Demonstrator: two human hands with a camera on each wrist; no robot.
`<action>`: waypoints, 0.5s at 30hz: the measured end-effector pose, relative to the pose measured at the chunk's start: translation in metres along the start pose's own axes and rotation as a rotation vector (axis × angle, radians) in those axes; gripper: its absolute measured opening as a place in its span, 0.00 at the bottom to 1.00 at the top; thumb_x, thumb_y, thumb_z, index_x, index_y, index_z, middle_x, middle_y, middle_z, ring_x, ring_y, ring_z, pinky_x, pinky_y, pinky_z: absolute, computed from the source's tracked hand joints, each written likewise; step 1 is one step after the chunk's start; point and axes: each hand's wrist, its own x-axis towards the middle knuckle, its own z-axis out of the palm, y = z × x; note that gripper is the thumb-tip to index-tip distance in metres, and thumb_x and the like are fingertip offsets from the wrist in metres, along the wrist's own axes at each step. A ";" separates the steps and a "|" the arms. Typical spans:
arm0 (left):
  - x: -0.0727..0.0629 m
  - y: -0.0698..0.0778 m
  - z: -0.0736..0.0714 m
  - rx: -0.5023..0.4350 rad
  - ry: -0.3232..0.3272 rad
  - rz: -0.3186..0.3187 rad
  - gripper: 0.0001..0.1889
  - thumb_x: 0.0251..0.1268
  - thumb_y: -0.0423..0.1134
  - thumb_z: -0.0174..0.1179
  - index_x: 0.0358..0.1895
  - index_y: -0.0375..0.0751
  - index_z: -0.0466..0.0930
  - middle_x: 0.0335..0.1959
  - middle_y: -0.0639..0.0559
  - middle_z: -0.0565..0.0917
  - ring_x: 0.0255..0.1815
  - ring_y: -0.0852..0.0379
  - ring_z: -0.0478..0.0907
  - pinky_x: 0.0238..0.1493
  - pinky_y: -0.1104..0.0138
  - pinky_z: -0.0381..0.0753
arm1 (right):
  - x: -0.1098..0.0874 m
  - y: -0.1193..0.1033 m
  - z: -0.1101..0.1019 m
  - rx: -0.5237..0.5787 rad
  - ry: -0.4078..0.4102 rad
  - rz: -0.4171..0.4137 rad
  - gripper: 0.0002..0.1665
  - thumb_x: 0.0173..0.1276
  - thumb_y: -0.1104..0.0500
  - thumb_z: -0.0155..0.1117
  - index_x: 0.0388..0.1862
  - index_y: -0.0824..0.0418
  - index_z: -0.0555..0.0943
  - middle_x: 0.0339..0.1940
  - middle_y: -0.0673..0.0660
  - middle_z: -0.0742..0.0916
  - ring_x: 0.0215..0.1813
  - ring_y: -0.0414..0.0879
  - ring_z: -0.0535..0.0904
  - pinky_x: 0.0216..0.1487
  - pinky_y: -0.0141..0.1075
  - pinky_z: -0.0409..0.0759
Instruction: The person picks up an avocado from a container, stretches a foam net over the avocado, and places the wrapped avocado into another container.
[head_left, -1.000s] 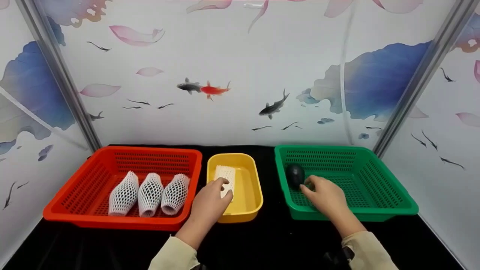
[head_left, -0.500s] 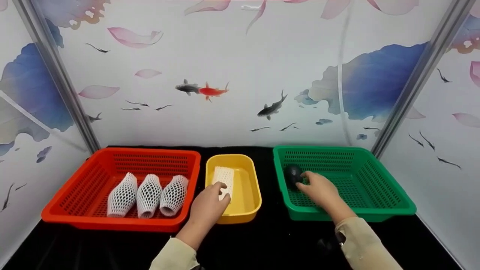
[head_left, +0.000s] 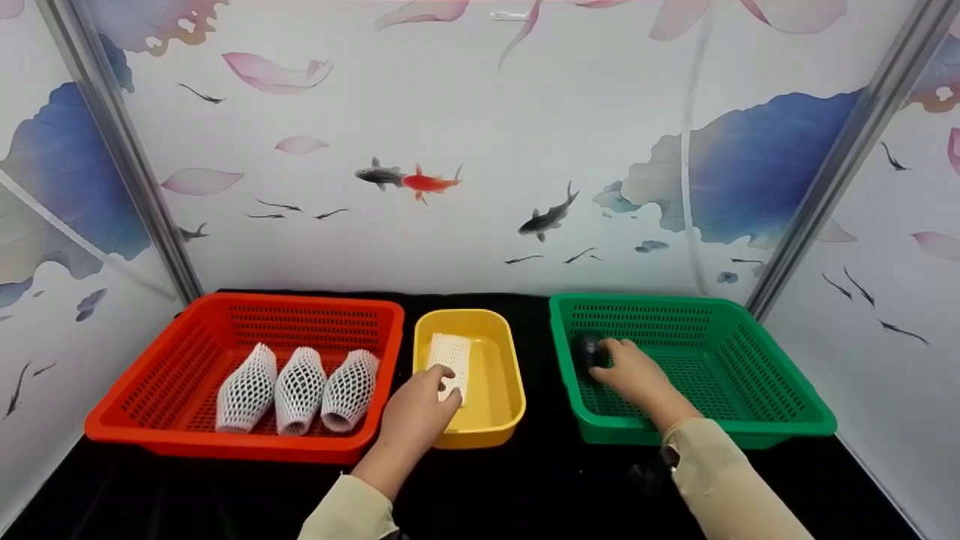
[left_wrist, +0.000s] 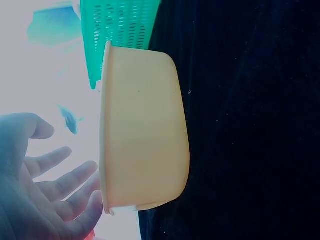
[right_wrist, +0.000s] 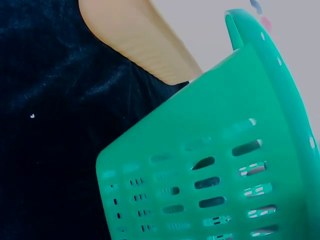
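Note:
My right hand [head_left: 634, 375] reaches into the green basket [head_left: 757, 427] in the head view. Its thumb and fingers grip the near right side of a dark, smooth, egg-shaped object [head_left: 586, 349] by the basket's left wall. The right wrist view shows the basket's outer wall [right_wrist: 220, 125], with the hand hidden. My left hand [head_left: 421, 405] hangs loosely over the near left rim of the yellow tub [head_left: 495, 435]. A white foam net sleeve [head_left: 452, 349] lies flat in the tub, partly behind its fingers. In the left wrist view, those fingers [left_wrist: 70, 180] spread beside the tub wall.
A red basket [head_left: 225, 442] on the left holds three white foam nets [head_left: 300, 390] with rounded shapes. Black cloth [head_left: 540, 487] covers the table. Printed white panels [head_left: 480, 240] with metal posts [head_left: 832, 157] stand behind and at the sides.
My right hand has moved slightly left and its thumb and fingers have come onto the dark egg-shaped object. The left hand has stayed over the tub.

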 end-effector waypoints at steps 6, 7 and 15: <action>0.000 0.000 0.000 0.006 -0.002 -0.001 0.15 0.65 0.44 0.57 0.51 0.42 0.80 0.42 0.44 0.82 0.42 0.49 0.79 0.44 0.53 0.78 | 0.006 -0.003 0.002 -0.027 -0.045 0.021 0.44 0.72 0.48 0.58 0.76 0.70 0.54 0.73 0.78 0.54 0.71 0.73 0.55 0.63 0.64 0.61; 0.001 0.001 0.000 0.007 -0.001 0.001 0.15 0.65 0.44 0.57 0.51 0.42 0.80 0.42 0.44 0.82 0.42 0.49 0.79 0.44 0.53 0.78 | 0.007 -0.004 0.002 -0.029 -0.053 0.021 0.44 0.72 0.48 0.59 0.76 0.70 0.54 0.73 0.78 0.54 0.70 0.73 0.56 0.62 0.64 0.62; 0.000 0.001 0.000 0.018 -0.003 0.003 0.14 0.66 0.45 0.57 0.50 0.43 0.80 0.42 0.45 0.82 0.40 0.50 0.79 0.43 0.54 0.78 | 0.013 -0.009 0.001 0.013 -0.111 -0.010 0.47 0.70 0.53 0.60 0.78 0.68 0.48 0.76 0.74 0.44 0.73 0.73 0.50 0.63 0.63 0.61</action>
